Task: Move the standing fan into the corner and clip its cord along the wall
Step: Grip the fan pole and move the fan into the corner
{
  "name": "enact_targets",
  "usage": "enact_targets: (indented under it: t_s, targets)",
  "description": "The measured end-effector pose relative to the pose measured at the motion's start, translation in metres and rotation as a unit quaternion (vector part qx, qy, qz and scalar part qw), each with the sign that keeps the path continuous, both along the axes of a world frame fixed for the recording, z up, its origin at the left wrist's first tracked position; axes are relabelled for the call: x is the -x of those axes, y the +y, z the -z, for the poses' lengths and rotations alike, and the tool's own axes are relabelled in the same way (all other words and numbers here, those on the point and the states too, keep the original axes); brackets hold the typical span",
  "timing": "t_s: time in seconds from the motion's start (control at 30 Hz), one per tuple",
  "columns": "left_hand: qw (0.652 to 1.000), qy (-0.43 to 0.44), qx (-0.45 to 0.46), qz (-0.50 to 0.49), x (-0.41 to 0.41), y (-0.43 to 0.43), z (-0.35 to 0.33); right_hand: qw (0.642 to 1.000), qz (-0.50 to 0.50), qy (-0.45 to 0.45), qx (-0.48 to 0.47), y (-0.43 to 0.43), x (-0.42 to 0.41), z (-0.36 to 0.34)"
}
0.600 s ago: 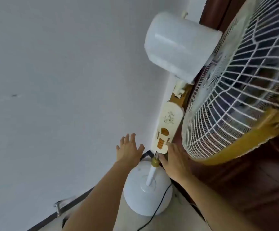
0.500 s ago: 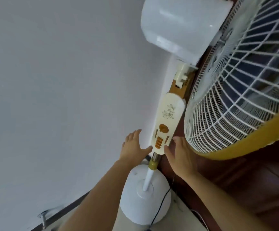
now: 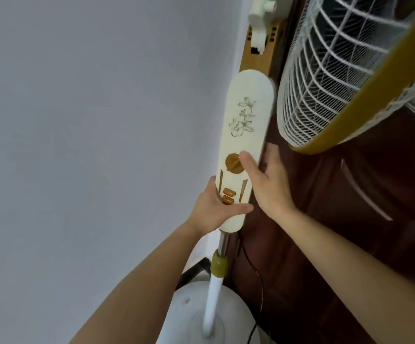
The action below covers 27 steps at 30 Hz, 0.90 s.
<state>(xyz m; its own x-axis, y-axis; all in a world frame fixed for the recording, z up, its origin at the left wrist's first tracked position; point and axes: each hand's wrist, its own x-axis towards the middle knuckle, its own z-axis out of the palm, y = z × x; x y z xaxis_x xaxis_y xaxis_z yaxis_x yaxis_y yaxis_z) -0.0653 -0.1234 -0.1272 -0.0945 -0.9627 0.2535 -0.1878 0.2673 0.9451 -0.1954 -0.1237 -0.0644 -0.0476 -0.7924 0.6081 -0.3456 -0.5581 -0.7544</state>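
Wall (image 3: 89, 145): plain, matte, pale grey-white, unmarked; fills the left half of the view. Lighting soft and even, with no hard shadows.

Door (image 3: 325, 232): dark reddish-brown wood with a glossy finish, on the right side, meeting the wall at a corner. Raised panel moulding (image 3: 365, 192) catches pale highlights.

Skirting (image 3: 194, 268): dark strip at the foot of the wall, only a short length visible near the corner.

Floor: almost wholly hidden; surface cannot be told.
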Motion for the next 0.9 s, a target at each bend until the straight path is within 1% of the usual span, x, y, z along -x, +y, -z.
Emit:
enact_targets:
  t_s: [0.1,0.2,0.37,0.47,0.6,0.67,0.8,0.9]
  targets:
    - [0.999,0.031,0.002,0.014,0.0,-0.003,0.005,0.995,-0.028,-0.091,-0.016,-0.007,-0.009,-0.012]
    - [0.999,0.047,0.004,0.011,0.001,-0.005,0.008,0.99,-0.051,-0.127,-0.039,-0.012,-0.016,-0.022]
    - [0.997,0.07,0.02,-0.03,0.011,0.005,0.013,0.979,-0.12,-0.145,-0.077,-0.013,-0.01,-0.031]
    - [0.997,0.061,0.024,-0.051,0.017,0.01,0.011,0.975,-0.143,-0.138,-0.095,-0.009,-0.003,-0.034]
    - [0.999,0.017,0.017,-0.034,0.019,0.012,0.009,0.977,-0.134,-0.142,-0.091,-0.005,-0.002,-0.035]
    - [0.999,0.001,0.02,-0.05,0.021,0.015,0.01,0.978,-0.127,-0.145,-0.083,-0.005,-0.005,-0.035]
    - [0.996,0.001,0.007,-0.088,0.024,0.021,0.01,0.979,-0.116,-0.145,-0.085,-0.002,-0.011,-0.034]
    - [0.995,0.006,-0.021,-0.1,0.023,0.03,0.001,0.98,-0.098,-0.138,-0.104,0.004,-0.014,-0.038]
